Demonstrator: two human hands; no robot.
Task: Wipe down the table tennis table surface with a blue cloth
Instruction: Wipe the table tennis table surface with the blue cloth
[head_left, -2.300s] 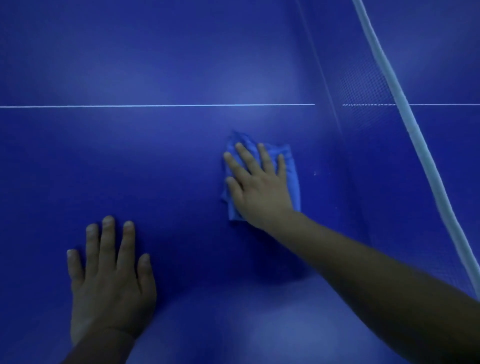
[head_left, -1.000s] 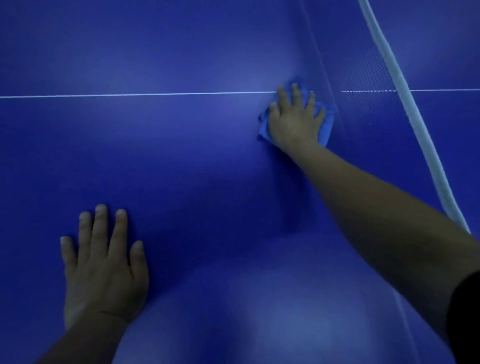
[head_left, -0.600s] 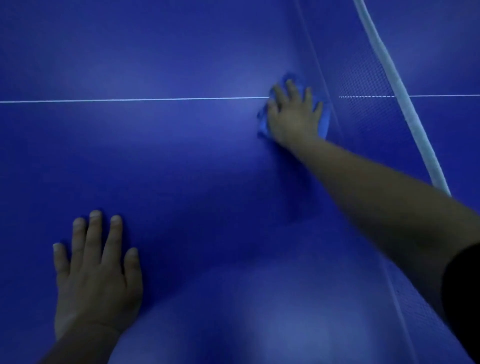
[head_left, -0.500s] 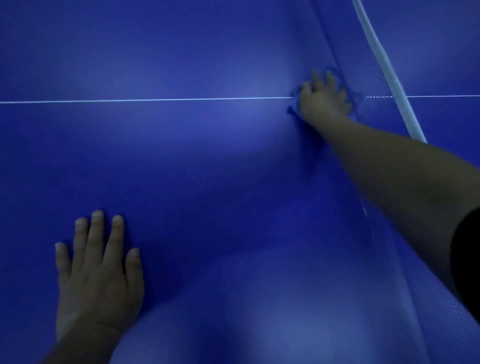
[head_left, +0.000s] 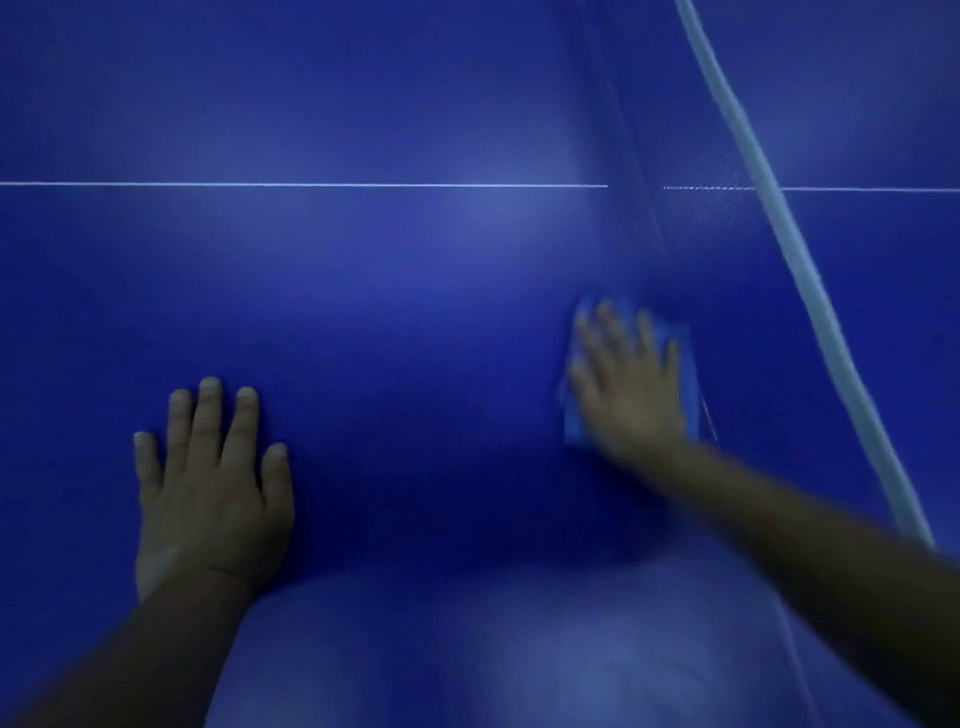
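Observation:
The dark blue table tennis table (head_left: 395, 312) fills the view. My right hand (head_left: 626, 382) lies palm down, fingers spread, pressed flat on a folded blue cloth (head_left: 683, 358) close to the foot of the net; the hand is motion-blurred. Only the cloth's edges show around the hand. My left hand (head_left: 210, 486) rests flat on the table at the lower left, fingers apart, holding nothing.
The net (head_left: 727, 234) runs diagonally along the right, its white top band (head_left: 795, 260) slanting from top centre to the right edge. A thin white centre line (head_left: 311, 184) crosses the table horizontally. A lighter reflection covers the near surface at the bottom.
My right hand has slid the cloth back toward me along the net, from the white centre line to well below it. My left hand stays planted in place.

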